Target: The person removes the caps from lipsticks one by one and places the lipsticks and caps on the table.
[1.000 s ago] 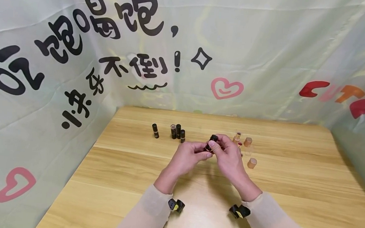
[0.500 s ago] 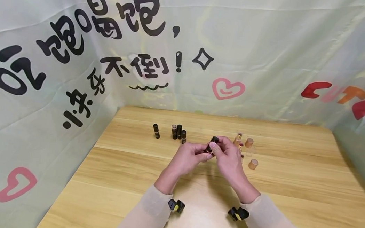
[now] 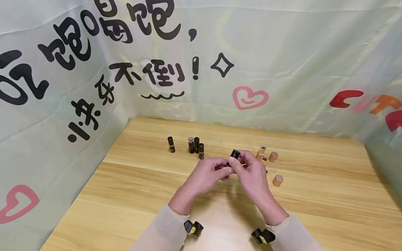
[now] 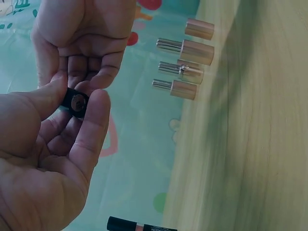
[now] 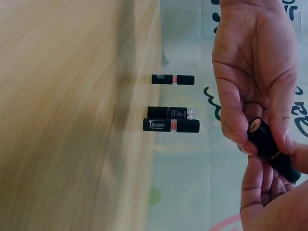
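Both hands meet over the table around one black lipstick tube (image 3: pixel 235 154), tilted between them. My left hand (image 3: pixel 205 173) pinches the lower end between thumb and index finger; a round label shows on that end in both wrist views. My right hand (image 3: pixel 254 175) grips the upper part, its thumb laid along the tube. In the right wrist view a thin shiny band crosses the black lipstick (image 5: pixel 262 137) in the middle. Whether the cap is seated or loose cannot be told.
Several black lipsticks (image 3: pixel 201 151) stand upright left of the hands. Right of them stand uncapped rose-gold lipsticks (image 4: pixel 197 52), partly hidden by my right hand in the head view. Two rose-gold caps (image 3: pixel 278 180) stand beside these on the wooden table (image 3: pixel 124 197). A printed curtain (image 3: pixel 287 69) surrounds the back and sides.
The black lipstick has turned slightly in the fingers, and more of its top end shows above the right thumb. The left fingertips have shifted a little lower. Both arms stay nearly still.
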A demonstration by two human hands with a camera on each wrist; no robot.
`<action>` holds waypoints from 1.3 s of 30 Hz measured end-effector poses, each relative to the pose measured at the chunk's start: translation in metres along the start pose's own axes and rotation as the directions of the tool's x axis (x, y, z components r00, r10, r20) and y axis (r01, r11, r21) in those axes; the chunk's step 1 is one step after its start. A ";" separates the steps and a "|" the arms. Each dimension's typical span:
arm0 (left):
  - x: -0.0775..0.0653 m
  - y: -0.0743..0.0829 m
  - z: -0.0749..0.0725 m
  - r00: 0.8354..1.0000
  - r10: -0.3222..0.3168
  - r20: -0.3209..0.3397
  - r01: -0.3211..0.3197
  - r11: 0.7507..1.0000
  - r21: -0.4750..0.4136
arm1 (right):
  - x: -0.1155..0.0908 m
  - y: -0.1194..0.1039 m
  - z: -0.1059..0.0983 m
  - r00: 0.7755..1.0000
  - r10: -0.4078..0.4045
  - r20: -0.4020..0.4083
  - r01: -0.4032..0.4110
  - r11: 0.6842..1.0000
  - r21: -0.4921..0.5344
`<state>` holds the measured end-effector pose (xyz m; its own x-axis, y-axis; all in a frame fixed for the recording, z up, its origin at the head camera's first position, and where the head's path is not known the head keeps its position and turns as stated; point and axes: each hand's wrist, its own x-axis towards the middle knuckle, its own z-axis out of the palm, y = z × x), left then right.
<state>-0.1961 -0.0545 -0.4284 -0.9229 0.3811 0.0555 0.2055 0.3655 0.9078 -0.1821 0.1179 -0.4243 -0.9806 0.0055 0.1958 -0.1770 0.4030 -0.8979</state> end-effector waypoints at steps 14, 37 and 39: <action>-0.001 0.001 0.000 0.997 0.021 -0.071 -0.019 0.999 0.036 | -0.001 -0.008 0.007 0.999 0.043 -0.033 -0.040 0.996 0.078; 0.000 -0.002 0.002 0.998 -0.027 -0.050 0.026 1.000 -0.011 | 0.000 -0.006 0.005 0.997 0.068 -0.047 -0.066 0.996 0.059; 0.001 -0.003 0.002 0.998 -0.032 -0.051 0.032 0.999 -0.004 | 0.000 -0.005 0.005 0.996 0.066 -0.053 -0.062 0.996 0.070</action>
<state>-0.1969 -0.0539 -0.4321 -0.9443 0.3257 0.0472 0.1747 0.3746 0.9106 -0.1816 0.1111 -0.4221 -0.9843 0.0812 0.1566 -0.1208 0.3367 -0.9338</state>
